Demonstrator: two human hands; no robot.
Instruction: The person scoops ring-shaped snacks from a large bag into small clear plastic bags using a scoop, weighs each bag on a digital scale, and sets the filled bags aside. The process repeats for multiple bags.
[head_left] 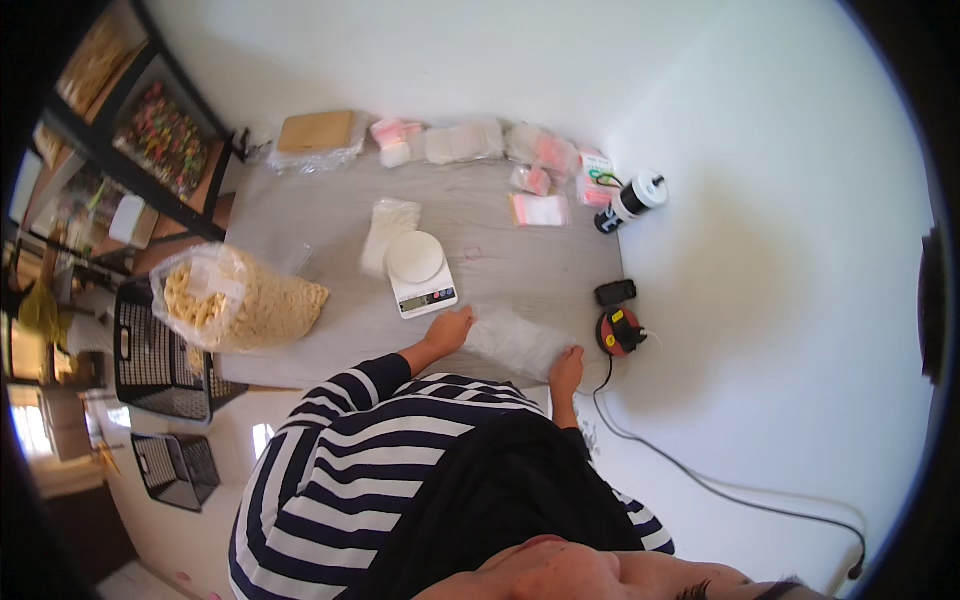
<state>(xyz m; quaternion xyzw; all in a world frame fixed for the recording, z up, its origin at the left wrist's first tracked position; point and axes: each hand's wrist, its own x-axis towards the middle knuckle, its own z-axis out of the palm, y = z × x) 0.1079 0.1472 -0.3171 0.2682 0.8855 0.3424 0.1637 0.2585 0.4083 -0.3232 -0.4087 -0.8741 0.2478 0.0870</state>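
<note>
Between my hands a clear plastic bag (pixel 520 343) is stretched out flat, low over the near edge of the table. My left hand (pixel 449 332) is closed on its left end, and my right hand (pixel 567 368) pinches its right end. Just beyond my left hand stands a white kitchen scale (pixel 416 270) with a round plate and a small display. Behind the scale lies a stack of clear bags (pixel 388 230), partly covered by it. To the left, a large clear sack of pale curled snacks (pixel 240 300) leans at the table's edge.
Packs of plastic bags (pixel 465 142) and a brown packet (pixel 315 131) line the back wall. At right are a black-and-white bottle (pixel 632 202), a black device (pixel 615 292) and a red-black round power socket (pixel 620 331) with its cable. Black baskets (pixel 160 365) and shelves stand left.
</note>
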